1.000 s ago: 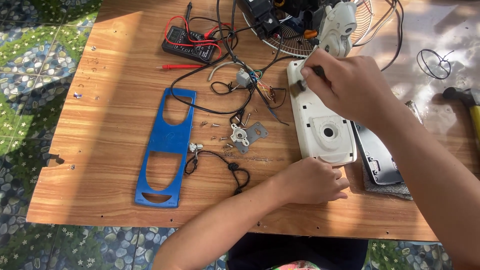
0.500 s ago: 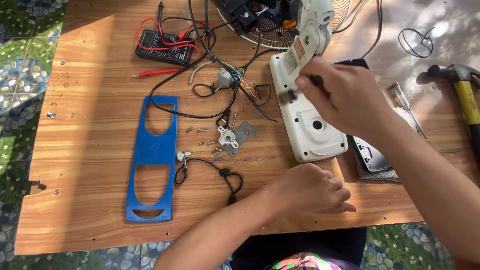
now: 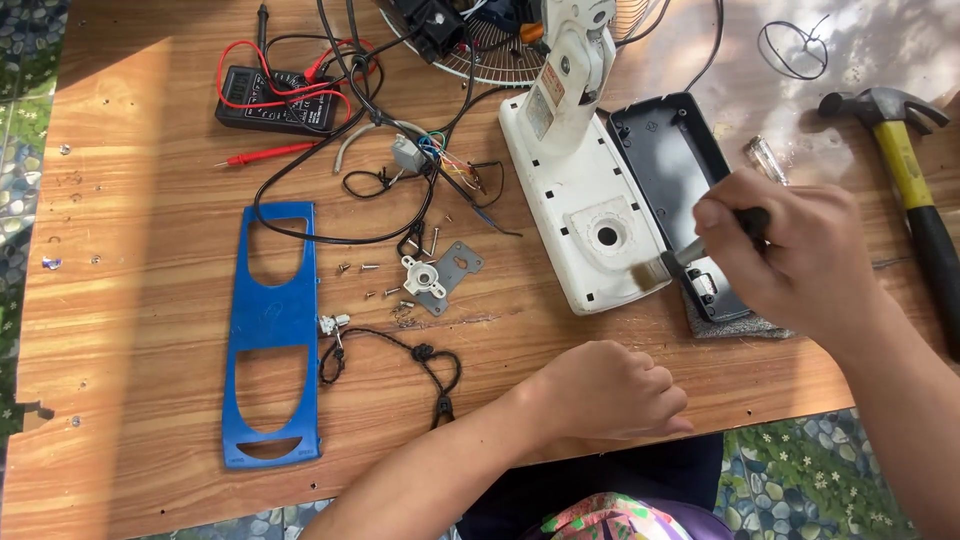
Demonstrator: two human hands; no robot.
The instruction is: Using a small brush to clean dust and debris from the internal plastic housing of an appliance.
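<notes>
My right hand (image 3: 790,255) pinches a small brush (image 3: 690,252), fingers clamped on its dark handle, bristles touching the near right edge of the white base (image 3: 585,215). My left hand (image 3: 610,392) rests on the table (image 3: 130,300), fingers curled shut, holding nothing I can see. Black cover (image 3: 670,170) lies just beside the base, on a grey cloth (image 3: 735,325). Left of the base: small screws (image 3: 370,268), metal plate (image 3: 455,275), tangled wires (image 3: 400,170), black cord (image 3: 420,355), flat blue plastic panel (image 3: 272,335). Multimeter (image 3: 275,100) at far left, hammer (image 3: 915,170) at right. Wood-grain tabletop.
</notes>
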